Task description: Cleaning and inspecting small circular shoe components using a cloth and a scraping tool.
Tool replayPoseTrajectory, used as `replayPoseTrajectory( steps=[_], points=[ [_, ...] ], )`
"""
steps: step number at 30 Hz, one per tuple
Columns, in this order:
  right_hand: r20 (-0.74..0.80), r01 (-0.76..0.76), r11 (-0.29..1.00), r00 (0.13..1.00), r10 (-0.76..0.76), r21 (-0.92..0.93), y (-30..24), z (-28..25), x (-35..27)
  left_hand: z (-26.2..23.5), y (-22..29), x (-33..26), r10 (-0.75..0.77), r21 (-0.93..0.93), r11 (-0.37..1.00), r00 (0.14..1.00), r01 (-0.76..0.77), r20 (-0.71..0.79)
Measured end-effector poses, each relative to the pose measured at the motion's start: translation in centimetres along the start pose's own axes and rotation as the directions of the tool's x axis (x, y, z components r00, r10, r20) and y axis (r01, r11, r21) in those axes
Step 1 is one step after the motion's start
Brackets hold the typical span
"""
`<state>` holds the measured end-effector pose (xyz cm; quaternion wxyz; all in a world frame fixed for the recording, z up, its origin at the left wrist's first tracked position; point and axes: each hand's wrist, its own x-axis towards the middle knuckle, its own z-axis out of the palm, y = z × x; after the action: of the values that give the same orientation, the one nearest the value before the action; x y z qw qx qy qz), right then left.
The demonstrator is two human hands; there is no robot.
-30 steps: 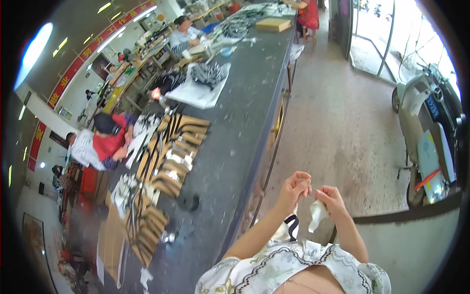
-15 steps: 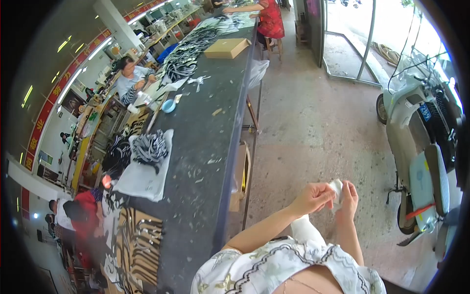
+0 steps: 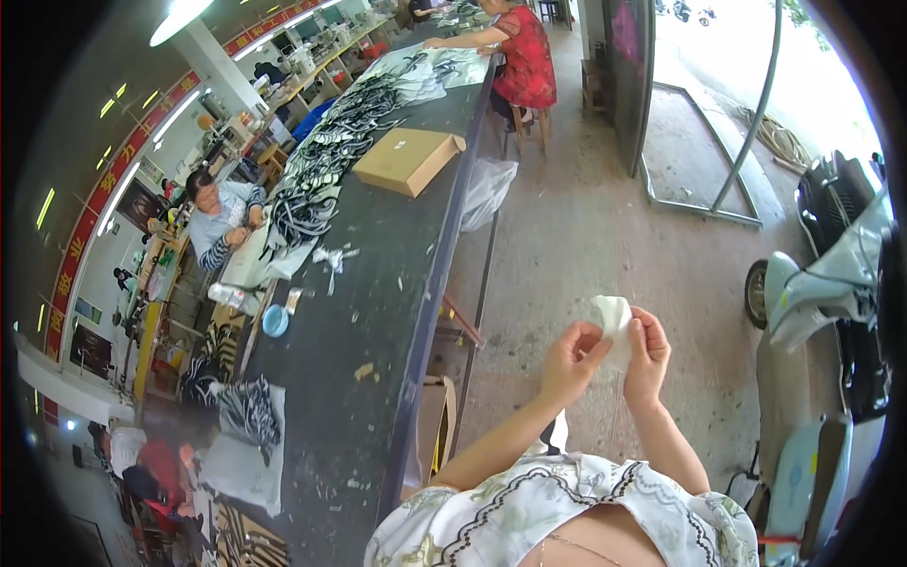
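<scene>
The cloth (image 3: 614,319) is a small, thin, white piece held upright between the two hands, its top edge curling over; it looks soft, though at this size the material is hard to be sure of. The left hand (image 3: 574,359) has thumb and fingers pinched closed on its left side, and the right hand (image 3: 647,353) pinches the other side the same way, so the grip is closed on it from both edges. Below the grip is the floor (image 3: 586,260). Left of the grip runs the dark tabletop (image 3: 345,406), bearing a blue bowl (image 3: 276,321), black-and-white strips (image 3: 326,156) and a cardboard box (image 3: 408,163) whose small pale label is too small to read. Right of the grip stands a scooter (image 3: 794,491). Far left, beyond the tabletop, a red banner (image 3: 106,185) carries large yellow characters.
</scene>
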<state>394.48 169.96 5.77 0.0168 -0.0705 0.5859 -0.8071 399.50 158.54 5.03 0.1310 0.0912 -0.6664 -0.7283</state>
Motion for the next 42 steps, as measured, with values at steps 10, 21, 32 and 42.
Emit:
replayPoseTrajectory(
  steps=[10, 21, 32, 42],
  points=[
    [0.104, 0.128, 0.959, 0.989, -0.104, -0.253, 2.2, 2.3, 34.6, 3.7, -0.2, 38.4, 0.159, -0.01, 0.987, 0.982, -0.159, 0.104],
    [0.067, -0.123, 0.979, 0.989, 0.135, -0.161, 10.5, 3.9, 78.5, 5.7, -6.5, 79.3, 0.031, 0.112, 0.994, 0.99, -0.016, -0.138],
    [0.585, -0.223, 0.972, 0.799, 0.138, 0.077, 17.9, 14.6, 114.9, 4.2, -5.0, 117.3, 0.168, -0.247, 0.957, 0.985, -0.155, 0.032],
    [0.729, -0.082, 0.989, 0.683, -0.034, 0.123, 18.8, 26.1, 149.2, 0.4, -0.6, 151.1, 0.229, -0.212, 0.953, 0.973, -0.216, 0.037]
  ],
)
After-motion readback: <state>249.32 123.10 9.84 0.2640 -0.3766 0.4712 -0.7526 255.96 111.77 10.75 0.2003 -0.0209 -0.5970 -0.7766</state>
